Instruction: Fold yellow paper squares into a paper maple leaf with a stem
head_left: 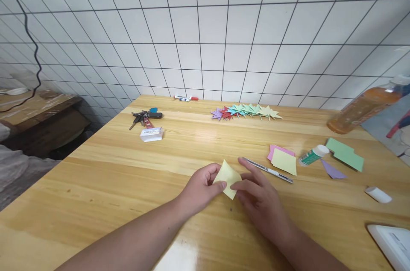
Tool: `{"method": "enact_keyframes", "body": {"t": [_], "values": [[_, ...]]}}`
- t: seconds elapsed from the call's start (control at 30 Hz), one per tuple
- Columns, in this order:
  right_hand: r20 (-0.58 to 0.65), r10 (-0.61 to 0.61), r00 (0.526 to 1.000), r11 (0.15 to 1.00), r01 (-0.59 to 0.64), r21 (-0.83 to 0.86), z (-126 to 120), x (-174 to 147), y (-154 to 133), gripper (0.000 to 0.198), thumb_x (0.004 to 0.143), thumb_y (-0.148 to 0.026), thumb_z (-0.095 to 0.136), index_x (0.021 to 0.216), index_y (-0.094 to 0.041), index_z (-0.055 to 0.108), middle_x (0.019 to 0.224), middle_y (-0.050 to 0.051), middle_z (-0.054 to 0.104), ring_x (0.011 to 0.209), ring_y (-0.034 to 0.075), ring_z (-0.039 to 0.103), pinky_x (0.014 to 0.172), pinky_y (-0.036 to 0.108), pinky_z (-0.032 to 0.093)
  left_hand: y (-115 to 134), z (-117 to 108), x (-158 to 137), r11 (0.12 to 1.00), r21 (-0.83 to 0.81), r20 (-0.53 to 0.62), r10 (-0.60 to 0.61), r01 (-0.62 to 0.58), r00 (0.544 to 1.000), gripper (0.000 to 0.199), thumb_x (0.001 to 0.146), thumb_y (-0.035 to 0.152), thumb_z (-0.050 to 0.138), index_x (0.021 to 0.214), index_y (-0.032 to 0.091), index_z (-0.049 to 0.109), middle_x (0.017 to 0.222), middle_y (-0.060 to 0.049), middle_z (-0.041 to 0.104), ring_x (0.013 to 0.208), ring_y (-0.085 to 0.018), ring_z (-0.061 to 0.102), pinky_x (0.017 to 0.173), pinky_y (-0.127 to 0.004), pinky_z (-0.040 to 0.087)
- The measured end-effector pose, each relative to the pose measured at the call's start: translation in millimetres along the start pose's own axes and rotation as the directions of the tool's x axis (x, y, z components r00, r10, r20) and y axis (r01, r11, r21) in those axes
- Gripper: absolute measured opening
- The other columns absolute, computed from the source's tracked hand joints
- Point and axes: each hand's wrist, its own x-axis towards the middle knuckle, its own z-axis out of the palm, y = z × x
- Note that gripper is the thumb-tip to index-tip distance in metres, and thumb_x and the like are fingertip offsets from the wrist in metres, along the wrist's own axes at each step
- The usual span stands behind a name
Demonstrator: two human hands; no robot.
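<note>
A square of yellow paper is held up above the table, turned corner-up and slightly curved. My left hand pinches its left side, thumb in front and fingers behind. At the right edge, my right hand has its fingers on the paper, the index finger raised apart. Just beyond the right hand lies a slim silver craft knife. A yellow sheet overlaps a pink sheet further right.
A glue stick, green papers, a purple piece and a white cap lie right. Behind are folded paper stars, a marker, keys, a small box and a tilted bottle.
</note>
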Motion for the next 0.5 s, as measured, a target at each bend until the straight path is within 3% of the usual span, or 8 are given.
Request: {"method": "enact_keyframes", "body": {"t": [0.17, 0.27, 0.5], "values": [[0.097, 0.069, 0.993, 0.996, -0.074, 0.046, -2.0, 3.0, -1.4, 0.022, 0.081, -0.016, 0.051, 0.090, -0.027, 0.068, 0.099, 0.004, 0.067, 0.086, 0.017, 0.062, 0.073, 0.030, 0.051, -1.5, -1.2, 0.3, 1.000, 0.002, 0.008, 0.016, -0.016, 1.000, 0.023, 0.074, 0.027, 0.066, 0.090, 0.014, 0.059, 0.083, -0.004, 0.066, 0.077, -0.016, 0.060, 0.069, -0.024, 0.043], [0.093, 0.133, 0.987, 0.989, -0.138, 0.051, -4.6, 4.9, -5.8, 0.016, 0.079, -0.019, 0.054, 0.083, -0.025, 0.068, 0.080, 0.002, 0.068, 0.076, 0.018, 0.062, 0.069, 0.030, 0.049, -3.1, -0.7, -0.1, 1.000, -0.011, 0.032, 0.017, -0.017, 0.999, 0.022, 0.075, 0.026, 0.064, 0.092, 0.014, 0.058, 0.085, -0.004, 0.066, 0.076, -0.016, 0.061, 0.071, -0.025, 0.044], [0.074, 0.285, 0.956, 0.912, -0.294, 0.288, -3.9, 8.7, -8.7, 0.009, 0.079, -0.026, 0.056, 0.074, -0.020, 0.061, 0.076, 0.002, 0.063, 0.069, 0.015, 0.059, 0.062, 0.025, 0.048, -2.4, 2.5, -2.9, 0.988, 0.137, 0.039, 0.069, -0.074, 0.997, 0.027, 0.077, 0.030, 0.063, 0.097, 0.013, 0.058, 0.089, -0.007, 0.066, 0.085, -0.018, 0.060, 0.075, -0.027, 0.044]]}}
